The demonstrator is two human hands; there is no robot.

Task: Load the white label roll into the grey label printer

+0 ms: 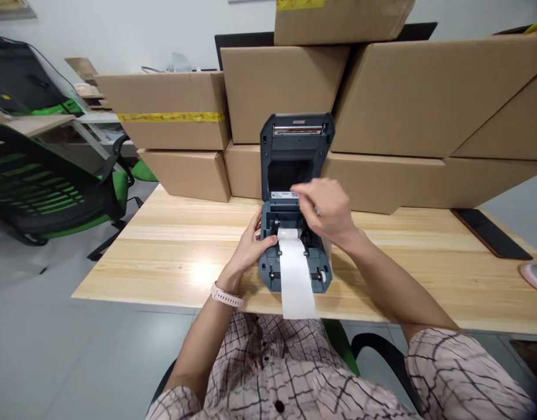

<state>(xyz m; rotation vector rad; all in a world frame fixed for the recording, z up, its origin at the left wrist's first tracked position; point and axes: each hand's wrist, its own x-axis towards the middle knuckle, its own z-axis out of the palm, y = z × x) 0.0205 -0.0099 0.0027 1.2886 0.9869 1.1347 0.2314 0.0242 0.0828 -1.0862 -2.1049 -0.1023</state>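
Observation:
A dark grey label printer stands on the wooden table with its lid raised. White label paper runs from inside the printer over its front and hangs past the table edge. My left hand rests on the printer's left side, thumb at the paper's left edge and fingers around the outer side. Above the right part of the open printer is my right hand, its index finger pointing left near the lid's lower edge, the other fingers curled. Whether it touches the lid cannot be seen.
Stacked cardboard boxes line the back of the table. A black phone-like object lies at the right, beside a partly visible pink-rimmed item. To the left stands a green and black chair.

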